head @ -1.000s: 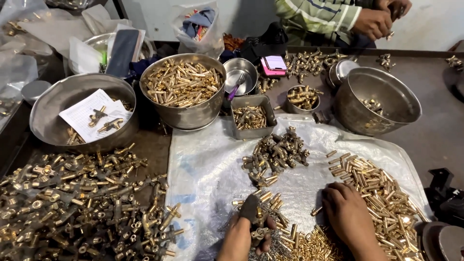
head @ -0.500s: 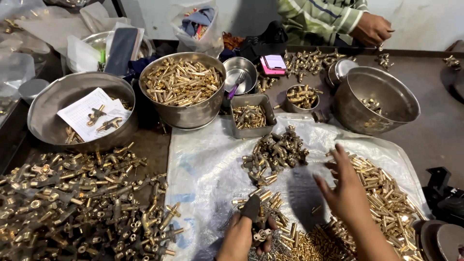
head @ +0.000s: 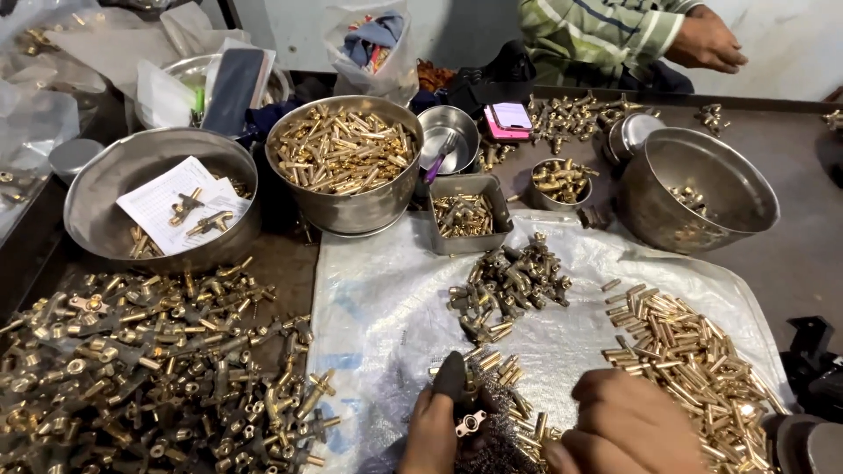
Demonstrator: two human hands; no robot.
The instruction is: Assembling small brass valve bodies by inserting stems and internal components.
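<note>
My left hand (head: 435, 430) is at the bottom edge, closed on a small brass fitting (head: 468, 424) with a dark tool tip above it and a wad of steel wool (head: 496, 439) beside it. My right hand (head: 628, 426) hovers close to the right of it, fingers curled down over the steel wool; whether it holds anything is hidden. Both rest over a white plastic sheet (head: 386, 307). A small heap of brass fittings (head: 509, 283) lies in the sheet's middle. A long pile of brass tubes (head: 689, 351) runs along its right side.
A wide heap of brass fittings (head: 140, 369) covers the table at left. Behind stand a steel bowl of brass tubes (head: 344, 154), a bowl with paper (head: 162, 202), a square tin (head: 465, 215), a large steel bowl (head: 702, 189). Another person's hand (head: 707, 39) works at the far edge.
My right hand has come down from above the tube pile to the steel wool next to my left hand. The camera view has dipped slightly.
</note>
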